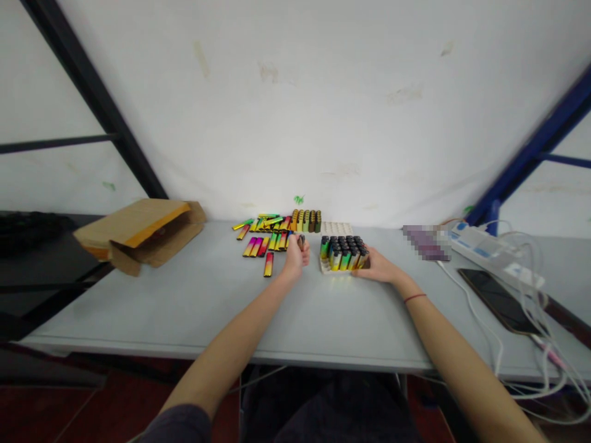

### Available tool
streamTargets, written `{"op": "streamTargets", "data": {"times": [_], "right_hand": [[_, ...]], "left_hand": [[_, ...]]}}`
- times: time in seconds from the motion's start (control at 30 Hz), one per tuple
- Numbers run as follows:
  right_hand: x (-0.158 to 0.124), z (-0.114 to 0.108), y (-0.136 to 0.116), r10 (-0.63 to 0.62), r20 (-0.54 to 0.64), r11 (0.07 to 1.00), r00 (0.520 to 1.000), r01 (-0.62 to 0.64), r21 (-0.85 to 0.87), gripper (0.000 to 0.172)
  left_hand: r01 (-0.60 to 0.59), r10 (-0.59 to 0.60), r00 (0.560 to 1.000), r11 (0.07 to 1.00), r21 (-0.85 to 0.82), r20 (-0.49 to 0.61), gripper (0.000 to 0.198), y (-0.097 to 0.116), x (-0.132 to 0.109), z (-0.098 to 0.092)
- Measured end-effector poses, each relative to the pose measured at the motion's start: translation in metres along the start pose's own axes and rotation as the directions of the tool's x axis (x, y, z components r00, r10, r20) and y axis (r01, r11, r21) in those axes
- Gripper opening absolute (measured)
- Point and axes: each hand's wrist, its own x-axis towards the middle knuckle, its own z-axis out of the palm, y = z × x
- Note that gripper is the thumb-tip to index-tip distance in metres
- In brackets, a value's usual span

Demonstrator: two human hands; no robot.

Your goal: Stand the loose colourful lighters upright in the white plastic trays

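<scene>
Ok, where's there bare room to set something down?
On the grey tabletop: left, between the open brown cardboard box and the left forearm; front, between that and the right forearm. Crowded: centre, loose glossy multicoloured pieces and a white tray of black-topped lighters; right, black phone and white power strip.

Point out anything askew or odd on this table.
White cables lie tangled at the right and droop over the front edge of the table. Left of the tray, some loose coloured pieces lie at stray angles, unlike the lighters standing in rows.
</scene>
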Motion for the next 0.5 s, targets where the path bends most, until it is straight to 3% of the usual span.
{"op": "streamTargets", "data": {"times": [0.33,0.5], "right_hand": [[-0.0004,0.0008,0.0009,0.003,-0.013,0.999,1.0,-0.004,-0.034,0.077],[-0.0009,0.0011,0.001,0.011,-0.013,0.999,1.0,-0.011,-0.043,0.074]], "left_hand": [[0.006,-0.006,1.0,0.999,-0.042,-0.008,0.054,0.002,-0.0017,-0.0019],[-0.052,0.049,0.998,0.993,-0.102,-0.032,0.053,0.0038,-0.0037,-0.001]]}}
